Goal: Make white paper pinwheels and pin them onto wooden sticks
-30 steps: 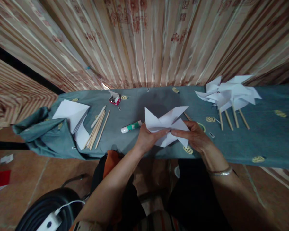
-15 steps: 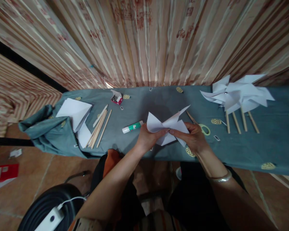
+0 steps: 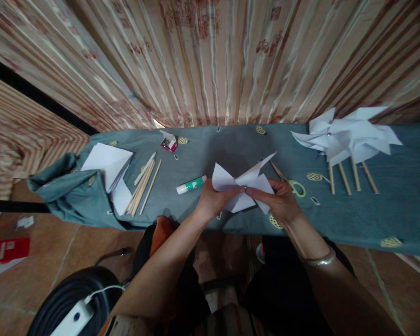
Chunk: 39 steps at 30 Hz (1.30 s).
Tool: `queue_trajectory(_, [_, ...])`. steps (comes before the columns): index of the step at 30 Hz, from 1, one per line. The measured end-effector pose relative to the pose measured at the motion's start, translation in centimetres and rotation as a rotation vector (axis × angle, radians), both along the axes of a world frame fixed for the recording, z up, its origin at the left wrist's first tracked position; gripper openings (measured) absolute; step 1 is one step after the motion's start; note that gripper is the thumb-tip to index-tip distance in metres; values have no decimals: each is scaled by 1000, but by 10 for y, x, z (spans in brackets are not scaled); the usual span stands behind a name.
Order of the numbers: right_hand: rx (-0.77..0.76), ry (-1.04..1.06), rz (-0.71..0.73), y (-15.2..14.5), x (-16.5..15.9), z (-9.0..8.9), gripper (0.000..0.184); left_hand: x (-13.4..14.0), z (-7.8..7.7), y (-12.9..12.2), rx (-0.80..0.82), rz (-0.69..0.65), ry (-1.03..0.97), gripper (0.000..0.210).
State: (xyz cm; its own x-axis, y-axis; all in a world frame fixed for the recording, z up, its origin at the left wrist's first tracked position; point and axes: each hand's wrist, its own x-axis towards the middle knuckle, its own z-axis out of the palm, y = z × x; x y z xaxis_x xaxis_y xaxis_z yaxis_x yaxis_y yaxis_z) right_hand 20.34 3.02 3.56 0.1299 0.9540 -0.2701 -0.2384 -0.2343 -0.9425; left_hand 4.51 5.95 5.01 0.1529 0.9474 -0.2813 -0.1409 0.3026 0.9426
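Note:
A white paper pinwheel [image 3: 254, 175] is held between both hands, low over the middle of the cloth. My left hand [image 3: 213, 200] grips its left side, and my right hand [image 3: 282, 200] grips the right side. Both thumbs meet at the pinwheel's centre, where a small shiny pin head [image 3: 245, 188] shows between them. The fingers underneath are hidden by the paper. Just left of my left hand lies a glue stick [image 3: 192, 185]. Scissors [image 3: 296, 187] with pale green handles rest beside my right hand.
Several pinwheels on sticks [image 3: 346, 135] lie at the right. Leftward are loose wooden sticks [image 3: 145, 189], a white pen-like object [image 3: 145, 168], white paper sheets [image 3: 108, 161] and a small open box of pins [image 3: 168, 141]. A green patterned cloth [image 3: 353, 219] covers the table, with a curtain [image 3: 227, 65] behind.
Almost nothing differs. Both hands keep the same hold on the pinwheel, and the pin head between the thumbs shows slightly more. The view has shifted very slightly.

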Motion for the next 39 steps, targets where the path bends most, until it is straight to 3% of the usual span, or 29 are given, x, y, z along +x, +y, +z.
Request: queue_trajectory(39, [-78,114,-28,0,-5,-1,31,-3,-5,2,4,-26,91,28])
